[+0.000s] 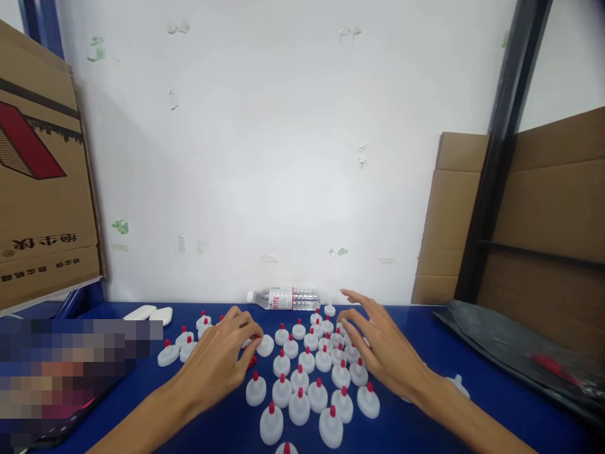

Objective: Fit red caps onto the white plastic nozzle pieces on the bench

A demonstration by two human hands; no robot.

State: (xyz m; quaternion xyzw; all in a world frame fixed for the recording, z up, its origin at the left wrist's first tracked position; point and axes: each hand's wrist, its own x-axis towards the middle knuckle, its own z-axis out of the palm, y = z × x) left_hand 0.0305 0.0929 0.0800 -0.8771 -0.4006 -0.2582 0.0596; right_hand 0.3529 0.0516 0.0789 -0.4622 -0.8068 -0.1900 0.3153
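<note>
Left hand [222, 359] pinching white cap [265, 345]; right hand [378, 343] spread over red-tipped caps [307, 391] on blue table [472, 353].

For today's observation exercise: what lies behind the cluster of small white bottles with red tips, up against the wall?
A clear water bottle lies on its side behind the small bottles, along the white wall. The right hand covers some bottles, so that patch cannot be seen.

White caps [299, 407] with red tips cover a deep blue surface [425, 328]. The clear bottle [283, 299] carries a red-and-white label; the brown cardboard box [42, 189] shows a red block with black stripes and black lettering. A black sheet [501, 347] bears a red item [558, 369]; the wall [283, 126] is white with green flecks.
</note>
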